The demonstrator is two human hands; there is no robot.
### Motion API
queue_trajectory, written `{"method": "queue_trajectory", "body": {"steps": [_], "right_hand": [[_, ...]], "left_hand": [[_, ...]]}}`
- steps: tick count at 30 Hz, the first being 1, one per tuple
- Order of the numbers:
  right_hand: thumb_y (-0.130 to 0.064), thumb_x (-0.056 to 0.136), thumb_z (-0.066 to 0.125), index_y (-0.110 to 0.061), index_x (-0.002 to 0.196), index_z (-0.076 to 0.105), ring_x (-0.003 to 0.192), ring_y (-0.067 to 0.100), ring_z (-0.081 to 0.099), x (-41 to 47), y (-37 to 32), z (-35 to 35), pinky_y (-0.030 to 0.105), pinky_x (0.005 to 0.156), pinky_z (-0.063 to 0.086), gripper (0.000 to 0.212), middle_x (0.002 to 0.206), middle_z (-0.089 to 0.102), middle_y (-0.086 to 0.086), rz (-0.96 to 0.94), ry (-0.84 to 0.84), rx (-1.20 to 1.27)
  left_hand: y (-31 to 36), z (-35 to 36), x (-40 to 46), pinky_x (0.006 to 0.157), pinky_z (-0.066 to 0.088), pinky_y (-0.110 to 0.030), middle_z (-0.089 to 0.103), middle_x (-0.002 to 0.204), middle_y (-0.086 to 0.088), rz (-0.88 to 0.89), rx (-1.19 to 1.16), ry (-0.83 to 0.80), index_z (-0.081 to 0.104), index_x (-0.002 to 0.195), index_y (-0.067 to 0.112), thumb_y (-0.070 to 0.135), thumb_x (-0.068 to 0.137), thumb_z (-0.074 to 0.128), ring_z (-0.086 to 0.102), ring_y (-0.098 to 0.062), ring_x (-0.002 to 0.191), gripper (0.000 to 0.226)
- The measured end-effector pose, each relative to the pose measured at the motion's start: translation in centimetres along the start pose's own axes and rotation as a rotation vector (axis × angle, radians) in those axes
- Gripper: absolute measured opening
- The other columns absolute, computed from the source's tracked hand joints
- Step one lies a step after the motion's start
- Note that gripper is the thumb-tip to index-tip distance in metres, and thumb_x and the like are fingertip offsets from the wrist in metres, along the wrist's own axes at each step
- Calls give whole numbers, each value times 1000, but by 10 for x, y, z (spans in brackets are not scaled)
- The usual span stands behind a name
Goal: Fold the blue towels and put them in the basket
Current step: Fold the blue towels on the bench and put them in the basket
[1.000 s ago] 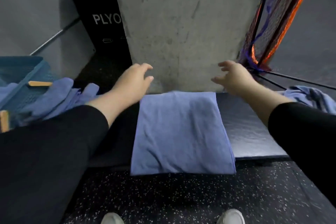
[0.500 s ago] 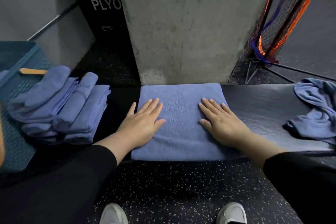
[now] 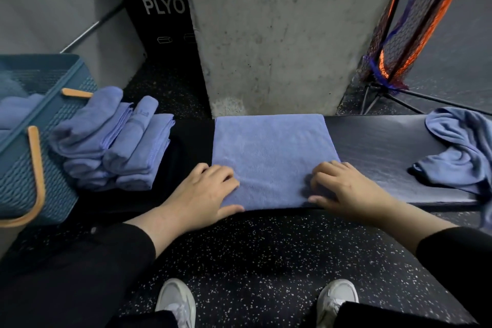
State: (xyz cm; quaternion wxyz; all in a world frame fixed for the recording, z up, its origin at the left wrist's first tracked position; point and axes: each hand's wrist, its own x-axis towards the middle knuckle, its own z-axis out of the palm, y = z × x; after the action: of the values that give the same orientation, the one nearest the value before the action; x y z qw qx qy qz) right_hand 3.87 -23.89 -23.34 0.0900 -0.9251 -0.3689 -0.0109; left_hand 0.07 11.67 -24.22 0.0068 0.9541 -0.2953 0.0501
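Note:
A folded blue towel (image 3: 271, 152) lies flat on the dark bench (image 3: 378, 146) in front of me. My left hand (image 3: 202, 192) grips its near left corner, fingers curled on top and thumb at the front edge. My right hand (image 3: 343, 189) grips the near right corner the same way. A stack of folded blue towels (image 3: 117, 141) sits on the bench's left end beside a teal basket (image 3: 53, 168) with wooden handles, which holds more blue cloth. A crumpled blue towel (image 3: 458, 146) lies at the bench's right end.
A concrete pillar (image 3: 279, 34) rises right behind the bench. A black box marked PLYO (image 3: 157, 8) stands to its left. An orange and blue net on a black stand (image 3: 399, 34) leans at the right. My white shoes (image 3: 178, 301) stand on speckled black floor.
My hands came down from the far edge, pressed flat on the towel, then slid back to its near edge, where the fingers curled onto the corners.

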Motion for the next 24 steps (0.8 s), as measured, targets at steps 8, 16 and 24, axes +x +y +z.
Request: {"method": "queue_trajectory", "body": {"steps": [8,16,24], "right_hand": [[-41,83,77,-27,119,63,120,13,60,-45,17,-19,35,93,52,41,150,44,-20,229,-139,160],[-20,92,62,-41,102,64,97,6,67,-43,9,-35,29,89,51,23,115,72,-16,471,-45,342],[-8,95,54,-9,76,60,65,9,49,-34,-9,-69,33,70,39,20,64,57,-6,546,166,798]], "left_hand": [[-11,-2,-34,102,40,-35,60,134,5,33,6,26,63,127,25,47,92,53,57,-15,121,42],[-8,-21,-36,110,33,-24,65,128,16,-177,-292,14,71,119,21,50,92,37,54,-5,128,52],[-2,-62,-36,65,32,-33,46,68,10,-448,-954,40,49,73,7,44,75,50,42,-7,68,37]]}}
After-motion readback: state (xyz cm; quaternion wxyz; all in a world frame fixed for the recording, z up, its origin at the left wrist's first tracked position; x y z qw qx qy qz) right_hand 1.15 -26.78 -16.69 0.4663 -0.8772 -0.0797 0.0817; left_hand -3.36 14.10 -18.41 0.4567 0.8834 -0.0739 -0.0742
